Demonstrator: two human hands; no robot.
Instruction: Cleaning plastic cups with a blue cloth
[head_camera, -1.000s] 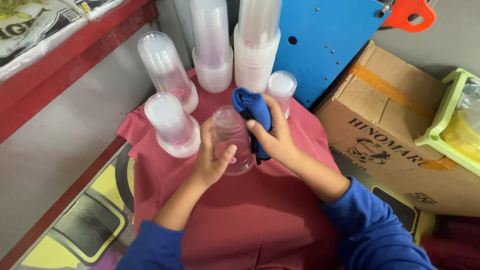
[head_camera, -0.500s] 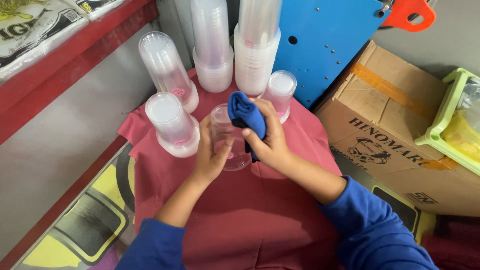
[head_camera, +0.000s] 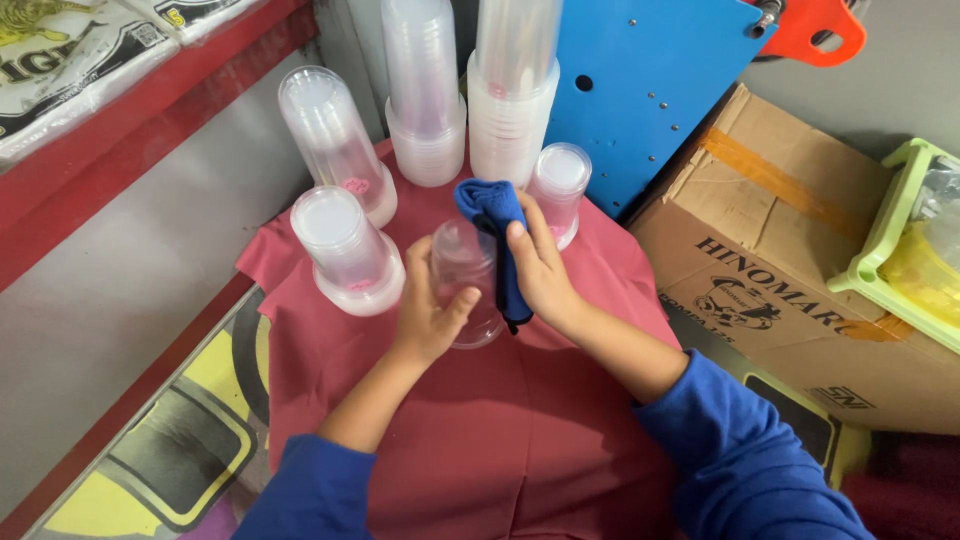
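- A person in blue sleeves holds a clear plastic cup mouth-down over a counter draped in red cloth.
- The left hand wraps the cup's side, fingers clasped around it, apparently to steady it against the rubbing.
- The right hand presses a folded blue rag to the cup's far side and base, fingers spread flat over the rag so it hugs the curved wall.
- The cup's rim sits at or just above the red cloth; the view does not settle whether it touches.
- Just left of the hands stand two stacks of inverted cups, one leaning; behind them rise two taller stacks against the back wall, and a single short cup stands just behind the rag.
- Upside-down stacking likely keeps the insides free of dust.
- A blue panel leans behind the stacks, beside a taped cardboard box; a green tray rests on the box at the right edge.
- A red shelf runs along the left.
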